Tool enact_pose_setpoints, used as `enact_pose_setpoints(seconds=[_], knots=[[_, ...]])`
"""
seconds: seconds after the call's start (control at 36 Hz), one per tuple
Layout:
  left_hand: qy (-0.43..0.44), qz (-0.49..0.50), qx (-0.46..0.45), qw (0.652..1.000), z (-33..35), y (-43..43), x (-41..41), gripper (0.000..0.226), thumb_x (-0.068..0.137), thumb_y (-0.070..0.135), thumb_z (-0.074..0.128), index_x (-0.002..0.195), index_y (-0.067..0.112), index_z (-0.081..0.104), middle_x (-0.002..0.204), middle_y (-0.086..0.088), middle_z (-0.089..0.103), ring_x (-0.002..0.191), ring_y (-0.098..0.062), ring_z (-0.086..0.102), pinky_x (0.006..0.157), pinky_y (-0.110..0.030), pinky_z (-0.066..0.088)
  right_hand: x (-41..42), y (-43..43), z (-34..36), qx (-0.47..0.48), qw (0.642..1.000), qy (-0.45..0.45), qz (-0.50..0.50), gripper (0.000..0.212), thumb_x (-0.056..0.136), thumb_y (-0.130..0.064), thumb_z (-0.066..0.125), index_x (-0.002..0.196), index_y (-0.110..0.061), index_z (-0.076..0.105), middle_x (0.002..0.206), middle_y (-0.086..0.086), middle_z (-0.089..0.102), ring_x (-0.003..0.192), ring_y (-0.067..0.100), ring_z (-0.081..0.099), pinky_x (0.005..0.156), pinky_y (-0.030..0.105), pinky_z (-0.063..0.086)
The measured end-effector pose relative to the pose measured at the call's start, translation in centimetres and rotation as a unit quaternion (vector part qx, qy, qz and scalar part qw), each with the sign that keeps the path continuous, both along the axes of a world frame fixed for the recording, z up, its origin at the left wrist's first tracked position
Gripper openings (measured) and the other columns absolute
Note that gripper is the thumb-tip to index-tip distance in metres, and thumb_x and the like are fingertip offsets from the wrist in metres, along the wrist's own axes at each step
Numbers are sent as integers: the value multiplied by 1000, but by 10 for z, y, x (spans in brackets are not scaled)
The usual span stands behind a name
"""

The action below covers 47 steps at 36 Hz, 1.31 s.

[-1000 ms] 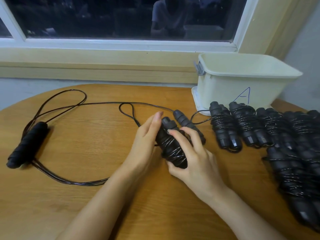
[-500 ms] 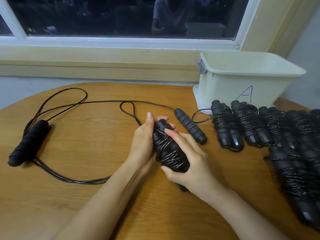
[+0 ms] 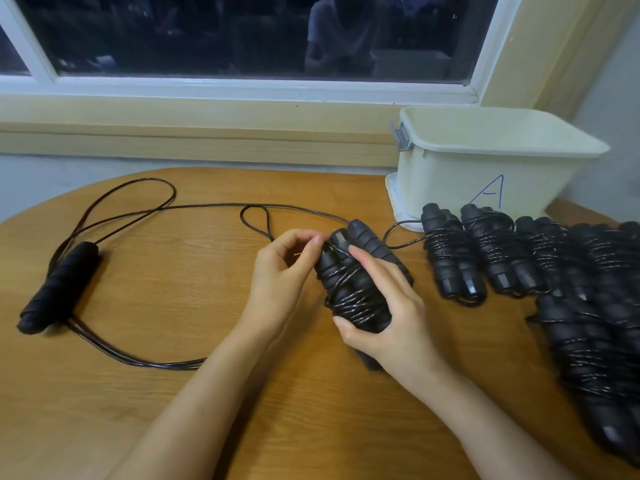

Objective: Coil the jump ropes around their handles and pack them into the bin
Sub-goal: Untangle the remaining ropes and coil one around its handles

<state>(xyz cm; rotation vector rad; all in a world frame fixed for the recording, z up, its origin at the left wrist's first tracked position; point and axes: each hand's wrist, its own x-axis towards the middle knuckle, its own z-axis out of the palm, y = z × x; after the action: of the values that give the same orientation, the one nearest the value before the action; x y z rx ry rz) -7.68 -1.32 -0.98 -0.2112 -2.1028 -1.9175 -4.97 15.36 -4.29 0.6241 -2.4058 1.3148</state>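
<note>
Handles of the coiled jump rope (image 3: 353, 292) point away from me toward the window (image 3: 242, 36). Its long axis runs from my right palm outward and slightly left, above the table (image 3: 173, 393) in front of me. My right hand (image 3: 391, 317) grips it from the right, with the thumb on the lower wraps, the forefinger laid across the upper ones and the other fingers curled behind. My left hand (image 3: 284, 271) is at the rope's far end. Thumb and forefinger are pressed together, pinching the cord there, and the rest are curled in.

Half a second ago that left hand lay cupped along the rope's left side with the fingers straighter; now it has drawn up to the tip. The rope then stood clear of the loose handle (image 3: 381, 251); now it sits just in front of it. The second loose handle (image 3: 59, 285), lying diagonally at far left, the bin (image 3: 485, 168) and the finished bundles (image 3: 450, 258) beside it have stayed put.
</note>
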Motion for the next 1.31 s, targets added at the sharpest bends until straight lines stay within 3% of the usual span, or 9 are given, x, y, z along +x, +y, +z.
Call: enact_pose_setpoints(seconds=[0.31, 0.5, 0.61, 0.81, 0.92, 1.0, 1.08, 1.19, 1.31], knots=[[3, -38, -36, 999, 4, -9, -2, 18, 100, 12, 52, 89, 8, 66, 83, -3, 63, 78, -5, 57, 73, -18, 46, 3, 2, 2, -21, 998, -41, 48, 89, 70, -22, 82, 149, -34, 40, 136, -13, 51, 125, -1, 49, 95, 9, 43], [99, -42, -128, 986, 0, -12, -2, 12, 98, 10, 57, 90, 7, 66, 78, -1, 67, 74, -9, 64, 67, -18, 49, 1, 4, 5, -30, 998, -40, 38, 88, 69, -26, 80, 145, -42, 39, 133, -17, 51, 123, -5, 48, 93, 7, 41], [143, -38, -161, 976, -2, -13, -3, 25, 98, 26, 54, 89, 6, 66, 75, -2, 65, 71, -16, 64, 61, -25, 50, 0, 5, 2, -25, 998, -45, 41, 89, 69, -24, 81, 146, -42, 39, 133, -17, 51, 122, -3, 49, 93, 8, 43], [-65, -40, 20, 997, 2, -6, -2, 50, 96, 59, 38, 135, 29, 49, 101, -6, 72, 101, -17, 68, 91, -33, 52, 1, 1, 3, 17, 998, -45, 49, 85, 74, -34, 78, 148, -45, 36, 137, -23, 46, 125, -2, 47, 94, 8, 42], [-190, -120, 98, 969, 3, 2, 1, 41, 95, 43, 49, 123, 17, 65, 117, -12, 70, 112, -22, 66, 95, -30, 54, 5, -1, 3, 78, 996, -34, 28, 86, 74, -52, 65, 151, -48, 27, 139, -23, 41, 125, -2, 44, 92, 19, 50], [-210, -105, 140, 962, 0, 1, 1, 32, 100, 31, 50, 117, 11, 68, 119, -19, 68, 114, -31, 64, 98, -38, 52, 7, -3, 2, 178, 983, 10, -41, 86, 75, -63, 53, 153, -47, 20, 139, -14, 35, 124, 7, 41, 77, 29, 54], [-195, -73, 143, 968, -3, 4, 1, 32, 101, 30, 48, 114, 8, 67, 118, -25, 66, 113, -35, 63, 97, -40, 52, 11, -12, 2, 241, 967, 42, -75, 86, 80, -61, 49, 156, -35, 18, 137, -4, 41, 120, 15, 48, 64, 19, 48], [-177, -95, 140, 970, -5, 8, 0, 49, 102, 48, 34, 121, 14, 64, 115, -13, 71, 110, -25, 67, 96, -37, 52, 15, -16, 3, 271, 953, 60, -117, 89, 80, -52, 57, 156, -22, 21, 135, 5, 49, 113, 22, 55, 57, 21, 53], [-184, -108, 207, 955, -6, 9, -1, 59, 97, 62, 24, 135, 26, 53, 123, -3, 69, 118, -20, 63, 103, -38, 46, 14, -12, 7, 259, 958, 42, -116, 92, 79, -55, 56, 157, -27, 14, 135, 4, 49, 115, 20, 55, 56, 18, 48]])
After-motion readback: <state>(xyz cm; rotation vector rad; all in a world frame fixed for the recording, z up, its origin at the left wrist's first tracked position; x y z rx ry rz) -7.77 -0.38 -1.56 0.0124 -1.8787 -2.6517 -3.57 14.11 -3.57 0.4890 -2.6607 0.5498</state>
